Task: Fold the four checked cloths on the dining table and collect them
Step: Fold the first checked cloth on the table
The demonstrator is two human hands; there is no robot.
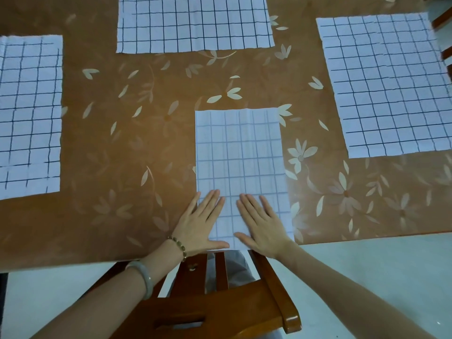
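Now both hands lie flat and open, gripping nothing, on the near end of the half-folded cloth (241, 165) at the near table (110, 148) edge, the left hand (204, 222) at its left border and the right hand (263, 223) beside it. To press well, slide the palms toward the far end so the layers stay aligned before the next fold; three cloths lie unfolded at left (29, 116), far (194, 23) and right (389, 84).
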